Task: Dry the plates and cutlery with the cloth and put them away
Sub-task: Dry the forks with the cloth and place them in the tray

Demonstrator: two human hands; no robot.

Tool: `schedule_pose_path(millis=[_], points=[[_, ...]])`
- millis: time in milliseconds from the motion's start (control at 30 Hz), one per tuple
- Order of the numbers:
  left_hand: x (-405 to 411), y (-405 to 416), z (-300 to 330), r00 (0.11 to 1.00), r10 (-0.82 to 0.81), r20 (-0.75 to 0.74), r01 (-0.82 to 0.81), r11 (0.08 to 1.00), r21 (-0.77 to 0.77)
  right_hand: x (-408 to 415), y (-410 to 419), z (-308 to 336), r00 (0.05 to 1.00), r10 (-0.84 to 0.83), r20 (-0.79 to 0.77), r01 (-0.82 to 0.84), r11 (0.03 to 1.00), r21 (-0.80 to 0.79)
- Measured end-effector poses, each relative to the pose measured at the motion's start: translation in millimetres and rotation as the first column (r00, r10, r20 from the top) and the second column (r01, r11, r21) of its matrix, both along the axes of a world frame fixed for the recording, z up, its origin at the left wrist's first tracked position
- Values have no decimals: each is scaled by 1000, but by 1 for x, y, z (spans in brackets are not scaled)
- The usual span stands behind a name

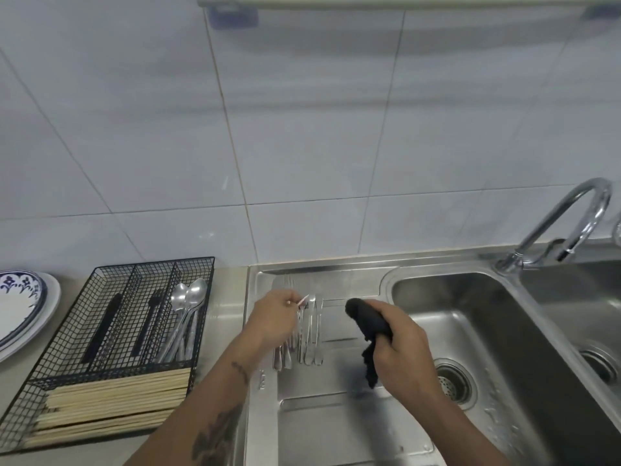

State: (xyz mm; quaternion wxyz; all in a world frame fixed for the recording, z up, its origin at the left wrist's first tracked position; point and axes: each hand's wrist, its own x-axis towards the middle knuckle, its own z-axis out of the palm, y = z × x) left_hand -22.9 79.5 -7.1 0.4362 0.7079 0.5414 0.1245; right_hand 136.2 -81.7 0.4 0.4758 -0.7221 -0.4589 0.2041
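From the head camera, I see my left hand point(274, 314) pinching one piece from the wet cutlery point(304, 334) on the drainboard point(336, 415). My right hand point(400, 344) grips the cloth point(368, 327). I think the slippery piece could slide out and clatter into the sink point(487, 314).

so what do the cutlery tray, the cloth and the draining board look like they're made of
Cutlery tray: black wire mesh, probably coated metal, since the open grid shows its contents through it.
Cloth, gripped by the right hand: soft dark fabric; it bunches and hangs limp.
Draining board: likely brushed stainless steel, grey with dull reflections and pressed ridges.
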Motion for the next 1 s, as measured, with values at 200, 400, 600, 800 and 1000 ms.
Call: schedule_pose_path(millis=[200, 400, 600, 800, 1000], points=[[-4, -60, 47, 943, -251, -219, 307, 911, 277, -28, -9, 27, 804, 23, 595, -112, 987, 114], [-17, -100, 77, 936, -233, -264, 326, 856, 401, -21, -49, 10, 642, 95, 761, 40, 987, -156], [-11, -117, 85, 914, -295, -280, 397, 796, 457, -25, -64, 29, 631, 43, 775, 22, 997, -73], [-11, -110, 79, 898, -327, -293, 431, 787, 443, 3, -72, 37, 825, -34, 564, 135, 981, -138], [-22, -97, 66, 928, -282, -244, 352, 877, 328, 8, -63, 48, 896, -180, 407, 169, 984, 62]])
